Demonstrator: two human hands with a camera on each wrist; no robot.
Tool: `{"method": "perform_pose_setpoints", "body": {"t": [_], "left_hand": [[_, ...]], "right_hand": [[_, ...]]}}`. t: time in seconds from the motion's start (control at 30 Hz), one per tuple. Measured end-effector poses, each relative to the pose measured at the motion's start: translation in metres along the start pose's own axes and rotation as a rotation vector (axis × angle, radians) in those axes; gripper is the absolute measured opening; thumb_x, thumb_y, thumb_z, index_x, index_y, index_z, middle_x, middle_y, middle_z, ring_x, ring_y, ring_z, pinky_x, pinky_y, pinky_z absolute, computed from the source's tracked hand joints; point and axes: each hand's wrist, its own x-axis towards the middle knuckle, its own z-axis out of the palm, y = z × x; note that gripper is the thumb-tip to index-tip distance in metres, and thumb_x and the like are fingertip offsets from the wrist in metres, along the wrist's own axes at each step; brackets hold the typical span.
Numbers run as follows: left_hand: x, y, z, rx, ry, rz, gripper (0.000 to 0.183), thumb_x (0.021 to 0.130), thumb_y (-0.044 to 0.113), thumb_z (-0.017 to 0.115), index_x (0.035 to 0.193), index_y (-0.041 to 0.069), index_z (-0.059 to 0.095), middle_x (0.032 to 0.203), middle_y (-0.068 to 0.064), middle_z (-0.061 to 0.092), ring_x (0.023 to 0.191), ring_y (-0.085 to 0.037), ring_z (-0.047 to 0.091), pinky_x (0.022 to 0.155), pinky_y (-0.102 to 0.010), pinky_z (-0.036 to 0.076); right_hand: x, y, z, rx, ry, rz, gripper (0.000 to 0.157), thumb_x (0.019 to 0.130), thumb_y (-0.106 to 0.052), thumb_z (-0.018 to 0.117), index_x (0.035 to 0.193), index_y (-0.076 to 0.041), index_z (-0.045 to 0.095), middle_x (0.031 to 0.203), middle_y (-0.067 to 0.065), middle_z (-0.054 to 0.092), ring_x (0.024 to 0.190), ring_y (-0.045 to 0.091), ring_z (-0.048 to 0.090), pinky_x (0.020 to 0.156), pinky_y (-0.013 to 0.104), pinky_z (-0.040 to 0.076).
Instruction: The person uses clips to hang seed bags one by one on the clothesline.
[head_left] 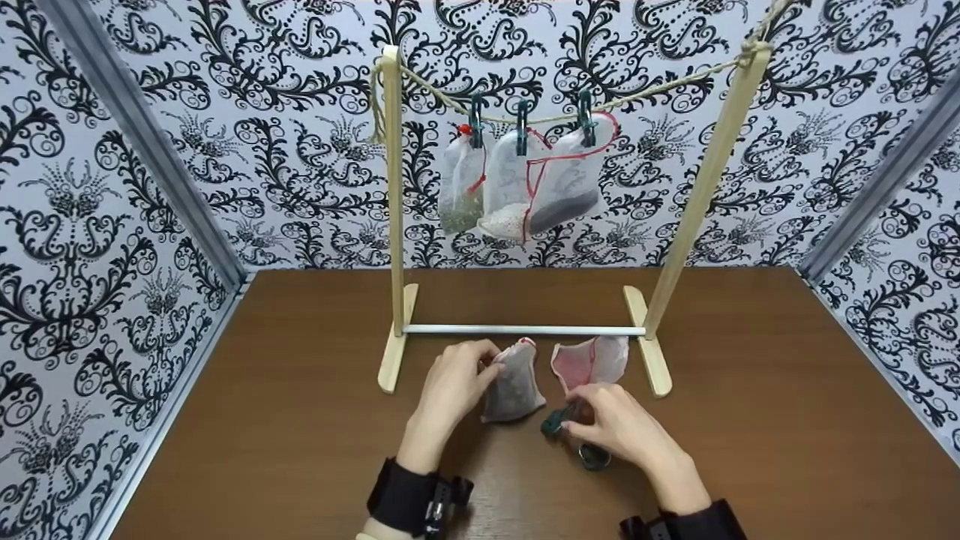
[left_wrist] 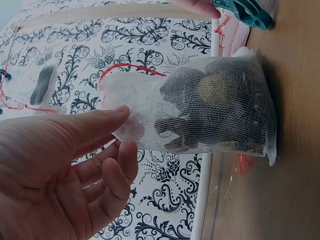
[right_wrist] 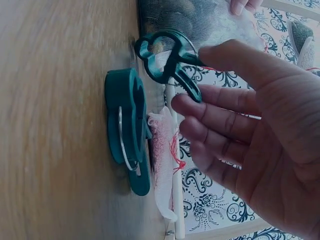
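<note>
My left hand [head_left: 452, 381] pinches the top of a white mesh drawstring bag [head_left: 514, 386] between thumb and fingers. Dark, rounded pieces and a yellowish one show through its mesh in the left wrist view, and a red cord runs along its neck. My right hand [head_left: 626, 426] holds a green spring clip [right_wrist: 172, 60] by its two handles, thumb on one and fingers at the other. Below that hand, a second green clip [right_wrist: 125, 117] with a metal ring spring lies on the table. Just beyond it lies another mesh bag [head_left: 577, 365] with pink contents.
Behind stands a wooden rack [head_left: 395, 210] with a white crossbar [head_left: 525, 330] low down. From its rope [head_left: 675, 81] hang three filled mesh bags [head_left: 506, 195], each held by a green clip. Patterned walls enclose the brown table [head_left: 300, 435].
</note>
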Motion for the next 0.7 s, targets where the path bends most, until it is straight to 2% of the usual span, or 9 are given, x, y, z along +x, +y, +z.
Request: {"method": "perform_pose_setpoints", "body": {"t": [0.13, 0.27, 0.47, 0.6, 0.7], "left_hand": [[0.001, 0.004, 0.001, -0.008, 0.021, 0.008, 0.005, 0.091, 0.019, 0.071, 0.090, 0.014, 0.074, 0.084, 0.001, 0.074, 0.072, -0.015, 0.066, 0.064, -0.030, 0.051], [0.001, 0.008, 0.001, -0.027, 0.057, 0.028, 0.004, 0.090, 0.018, 0.072, 0.090, 0.015, 0.075, 0.085, 0.001, 0.075, 0.076, -0.016, 0.069, 0.067, -0.031, 0.053], [0.001, 0.012, -0.003, -0.040, 0.175, 0.097, 0.004, 0.090, 0.019, 0.072, 0.092, 0.015, 0.075, 0.088, 0.001, 0.075, 0.082, -0.016, 0.071, 0.073, -0.033, 0.055], [0.003, 0.016, -0.003, -0.073, 0.279, 0.162, 0.004, 0.091, 0.016, 0.072, 0.093, 0.015, 0.075, 0.088, 0.001, 0.075, 0.083, -0.015, 0.070, 0.075, -0.033, 0.056], [0.005, 0.019, -0.001, -0.116, 0.363, 0.187, 0.004, 0.091, 0.017, 0.073, 0.092, 0.015, 0.076, 0.085, 0.001, 0.074, 0.078, -0.012, 0.069, 0.072, -0.030, 0.055]], "right_hand": [[0.000, 0.001, -0.006, 0.071, -0.004, -0.032, 0.029, 0.080, -0.019, 0.083, 0.103, -0.005, 0.072, 0.088, 0.000, 0.071, 0.077, 0.008, 0.064, 0.068, 0.024, 0.051], [-0.001, 0.000, -0.013, 0.074, 0.059, -0.045, 0.029, 0.078, -0.017, 0.084, 0.102, -0.006, 0.071, 0.084, -0.001, 0.070, 0.073, 0.005, 0.061, 0.064, 0.022, 0.051], [-0.005, -0.001, -0.028, 0.105, 0.215, -0.096, 0.031, 0.076, -0.003, 0.082, 0.105, -0.003, 0.070, 0.088, 0.006, 0.071, 0.073, 0.014, 0.067, 0.065, 0.026, 0.056], [-0.005, -0.001, -0.042, 0.054, 0.372, -0.159, 0.037, 0.070, 0.003, 0.084, 0.104, -0.004, 0.071, 0.092, 0.005, 0.071, 0.076, 0.015, 0.066, 0.067, 0.021, 0.053], [0.001, -0.002, -0.058, -0.006, 0.447, -0.206, 0.041, 0.066, 0.004, 0.086, 0.103, -0.004, 0.072, 0.098, 0.006, 0.074, 0.081, 0.016, 0.066, 0.072, 0.018, 0.052]]}}
